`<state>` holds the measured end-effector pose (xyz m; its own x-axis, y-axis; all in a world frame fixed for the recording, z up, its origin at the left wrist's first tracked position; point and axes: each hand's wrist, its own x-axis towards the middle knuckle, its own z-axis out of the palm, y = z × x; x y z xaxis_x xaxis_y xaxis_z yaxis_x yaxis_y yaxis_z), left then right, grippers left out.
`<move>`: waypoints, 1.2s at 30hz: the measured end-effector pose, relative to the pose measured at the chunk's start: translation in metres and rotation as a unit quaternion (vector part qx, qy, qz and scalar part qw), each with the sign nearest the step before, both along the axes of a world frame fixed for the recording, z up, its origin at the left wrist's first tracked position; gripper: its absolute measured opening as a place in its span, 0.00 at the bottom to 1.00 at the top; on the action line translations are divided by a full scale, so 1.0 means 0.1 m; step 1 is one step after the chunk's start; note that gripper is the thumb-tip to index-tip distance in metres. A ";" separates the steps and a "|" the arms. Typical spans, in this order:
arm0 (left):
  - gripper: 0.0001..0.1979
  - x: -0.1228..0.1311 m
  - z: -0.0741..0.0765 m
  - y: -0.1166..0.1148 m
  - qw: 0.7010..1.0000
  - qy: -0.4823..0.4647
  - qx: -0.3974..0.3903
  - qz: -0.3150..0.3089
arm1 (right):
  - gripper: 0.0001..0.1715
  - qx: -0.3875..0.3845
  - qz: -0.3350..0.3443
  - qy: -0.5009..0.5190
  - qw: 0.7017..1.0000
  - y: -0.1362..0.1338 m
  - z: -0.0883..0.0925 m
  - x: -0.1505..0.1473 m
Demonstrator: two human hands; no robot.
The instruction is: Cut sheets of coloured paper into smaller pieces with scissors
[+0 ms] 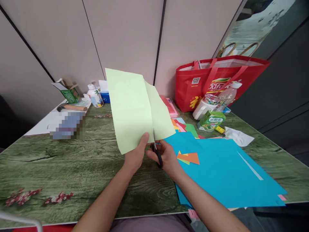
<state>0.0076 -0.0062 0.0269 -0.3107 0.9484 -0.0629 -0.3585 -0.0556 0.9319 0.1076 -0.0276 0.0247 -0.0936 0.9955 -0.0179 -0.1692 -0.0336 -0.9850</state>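
Observation:
A pale green sheet of paper (131, 109) stands raised above the table, its lower edge pinched in my left hand (136, 154). The thumb lies on the near face, and the other fingers are hidden behind the sheet. My right hand (167, 158) is closed round the black handles of a pair of scissors (158, 156). Their blades point up into the sheet from its lower edge, and the paper to their right bends away from the rest.
Blue paper sheets (224, 174) with orange and yellow scraps (190, 158) lie at right. Behind them stand a green drink carton (211, 120), a white mug (204, 109) and a red bag (193, 83). A hammer (72, 108), white bottle (95, 96) and green box (70, 94) are at back left.

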 end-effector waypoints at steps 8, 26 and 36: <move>0.26 0.01 0.02 0.00 1.000 -0.008 -0.004 -0.001 | 0.26 -0.005 0.007 -0.002 1.000 0.00 -0.01 0.01; 0.25 0.00 0.00 -0.01 1.000 -0.003 -0.002 -0.007 | 0.26 -0.012 0.002 -0.048 0.999 -0.02 -0.01 0.02; 0.24 0.03 -0.03 -0.04 0.999 -0.007 0.014 -0.029 | 0.28 0.031 0.012 -0.002 0.999 0.00 0.02 0.03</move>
